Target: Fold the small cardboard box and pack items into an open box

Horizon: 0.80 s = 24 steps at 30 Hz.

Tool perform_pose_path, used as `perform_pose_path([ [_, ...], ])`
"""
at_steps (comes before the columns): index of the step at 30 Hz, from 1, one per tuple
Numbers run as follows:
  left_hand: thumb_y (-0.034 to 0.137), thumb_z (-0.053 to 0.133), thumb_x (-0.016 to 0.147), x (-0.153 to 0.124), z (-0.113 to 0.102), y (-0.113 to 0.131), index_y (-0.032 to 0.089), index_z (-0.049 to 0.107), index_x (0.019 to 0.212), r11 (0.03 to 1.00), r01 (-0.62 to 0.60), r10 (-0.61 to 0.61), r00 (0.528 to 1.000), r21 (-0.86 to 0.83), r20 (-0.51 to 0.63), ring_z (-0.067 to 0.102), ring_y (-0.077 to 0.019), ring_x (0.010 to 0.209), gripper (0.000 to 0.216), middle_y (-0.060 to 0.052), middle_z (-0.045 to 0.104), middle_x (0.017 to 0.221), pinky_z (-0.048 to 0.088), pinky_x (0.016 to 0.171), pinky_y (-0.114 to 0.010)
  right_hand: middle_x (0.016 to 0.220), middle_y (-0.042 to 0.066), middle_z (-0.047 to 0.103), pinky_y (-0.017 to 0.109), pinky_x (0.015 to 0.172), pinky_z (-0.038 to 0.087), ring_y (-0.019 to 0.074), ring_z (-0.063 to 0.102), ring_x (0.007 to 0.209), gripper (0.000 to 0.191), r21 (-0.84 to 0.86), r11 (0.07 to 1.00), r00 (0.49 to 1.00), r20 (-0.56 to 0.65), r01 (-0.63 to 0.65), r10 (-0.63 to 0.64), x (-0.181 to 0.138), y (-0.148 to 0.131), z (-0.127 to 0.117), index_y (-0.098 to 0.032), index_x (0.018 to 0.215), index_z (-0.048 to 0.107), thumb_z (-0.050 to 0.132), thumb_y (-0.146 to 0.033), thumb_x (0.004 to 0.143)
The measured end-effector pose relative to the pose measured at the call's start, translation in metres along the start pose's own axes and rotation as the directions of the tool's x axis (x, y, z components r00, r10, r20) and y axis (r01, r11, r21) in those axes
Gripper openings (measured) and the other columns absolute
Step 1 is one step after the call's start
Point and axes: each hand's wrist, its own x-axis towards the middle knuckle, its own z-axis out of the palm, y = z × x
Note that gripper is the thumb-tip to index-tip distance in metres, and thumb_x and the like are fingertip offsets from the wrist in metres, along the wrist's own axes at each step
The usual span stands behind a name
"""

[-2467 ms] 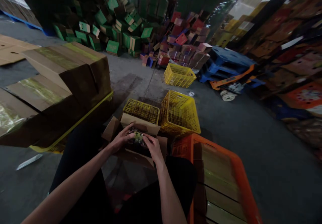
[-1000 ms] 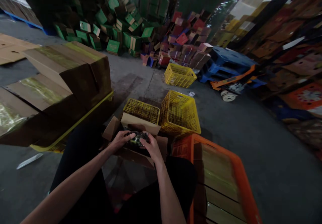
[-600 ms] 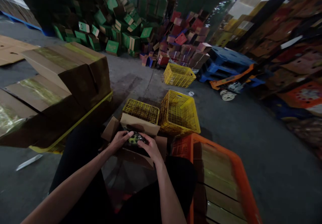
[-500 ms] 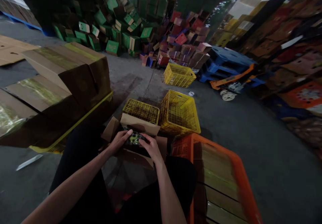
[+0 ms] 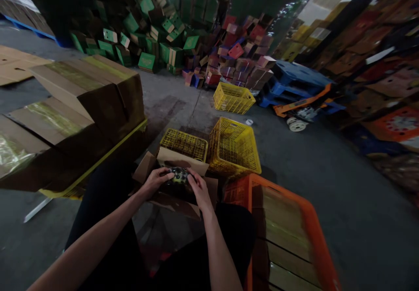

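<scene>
Between my knees is a cardboard box (image 5: 178, 210) with its flaps spread. Above its opening, a small shiny package (image 5: 179, 175), dark with yellow-green patches, is held between my two hands. My left hand (image 5: 157, 180) grips its left end, thumb on top. On the opposite end, my right hand (image 5: 197, 185) pinches it with thumb and fingers. The package looks wrapped in clear plastic; its contents are too dim to name. Shadow hides the inside of the box.
Directly beyond the box stand an upturned yellow crate (image 5: 183, 142) and an open yellow crate (image 5: 234, 147). An orange crate (image 5: 317, 225) of cartons is at my right, taped cartons (image 5: 94, 81) at my left. Farther off are blue pallets (image 5: 294, 81) and a pallet jack (image 5: 303, 107).
Both hands have lifted and tilted the package slightly, and it shows more of its dark, shiny side. My left thumb has shifted on it. The box and crates stay put.
</scene>
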Motion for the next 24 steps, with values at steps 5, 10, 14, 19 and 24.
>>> perform_pose_path([
  [5,0.053,0.079,0.07,0.001,0.0,-0.003,0.014,0.071,0.089,0.999,0.01,-0.009,1.0,-0.038,0.017,0.061,-0.015,0.063,0.044,-0.003,0.07,0.076,0.045,0.059,-0.024,0.126,0.005,0.069,0.037,0.086,0.058,0.028,0.062,0.119,0.048,0.084,0.995,0.996,-0.069,-0.057,0.062,0.002,0.007,-0.006,-0.027,0.118,0.07,0.067,-0.057,0.081],
  [10,0.054,0.08,0.069,0.003,0.001,-0.006,0.014,0.072,0.097,0.997,0.016,-0.016,1.0,-0.07,0.003,0.064,-0.0161,0.067,0.049,-0.004,0.072,0.083,0.047,0.063,-0.024,0.116,0.007,0.073,0.04,0.088,0.057,0.0285,0.067,0.109,0.05,0.126,0.985,0.992,-0.034,-0.114,0.119,0.004,0.014,-0.007,-0.023,0.113,0.074,0.077,-0.052,0.073],
  [14,0.055,0.079,0.072,0.004,0.003,-0.007,0.014,0.07,0.11,0.988,0.096,-0.089,0.994,-0.12,0.069,0.069,-0.0211,0.082,0.057,-0.011,0.074,0.101,0.052,0.071,-0.027,0.107,0.006,0.077,0.044,0.089,0.057,0.0297,0.07,0.101,0.049,0.074,0.992,0.989,-0.098,-0.103,0.11,0.006,0.017,-0.008,-0.024,0.11,0.076,0.079,-0.051,0.069],
  [19,0.049,0.083,0.07,0.003,0.003,-0.009,0.015,0.069,0.117,0.987,0.099,-0.074,0.98,-0.128,0.186,0.069,-0.0267,0.098,0.059,-0.014,0.072,0.113,0.054,0.081,-0.033,0.107,0.006,0.077,0.045,0.087,0.058,0.0308,0.07,0.101,0.048,0.047,0.995,0.982,-0.166,-0.084,0.09,0.007,0.021,-0.01,-0.025,0.11,0.075,0.077,-0.052,0.07],
  [24,0.051,0.082,0.069,0.006,0.0,-0.01,0.012,0.072,0.107,0.993,0.08,-0.073,0.994,-0.087,0.085,0.068,-0.0227,0.087,0.055,-0.012,0.073,0.104,0.053,0.075,-0.03,0.116,0.006,0.074,0.044,0.085,0.06,0.0312,0.067,0.109,0.05,0.078,0.993,0.99,-0.106,-0.089,0.097,0.006,0.017,-0.006,-0.026,0.115,0.073,0.073,-0.056,0.075],
])
